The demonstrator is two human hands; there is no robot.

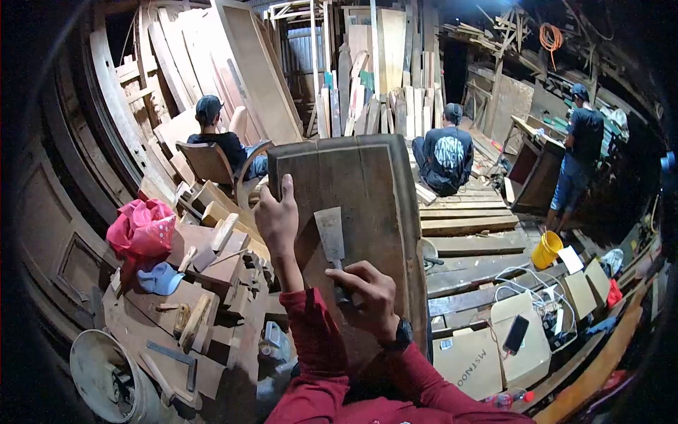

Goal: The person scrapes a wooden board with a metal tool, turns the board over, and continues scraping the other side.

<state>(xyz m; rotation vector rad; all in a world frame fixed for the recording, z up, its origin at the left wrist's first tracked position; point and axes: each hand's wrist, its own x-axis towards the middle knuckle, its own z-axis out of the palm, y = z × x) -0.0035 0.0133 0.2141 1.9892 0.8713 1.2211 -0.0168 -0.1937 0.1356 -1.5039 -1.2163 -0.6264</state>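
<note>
A dark wooden panel with a pale line along its border stands tilted in front of me. My left hand grips its left edge, thumb pointing up along the face and the other fingers curled at the side. In my right hand is a putty knife, held by its dark handle with the index finger stretched towards the blade. The wide pale blade points up and overlaps the panel's middle. A dark watch sits on the right wrist.
On the left, a workbench carries wood blocks, hand tools, a blue cap and a pink bag. A white bucket stands below. Three people sit or stand farther back. At right are cardboard, a phone and a yellow bucket.
</note>
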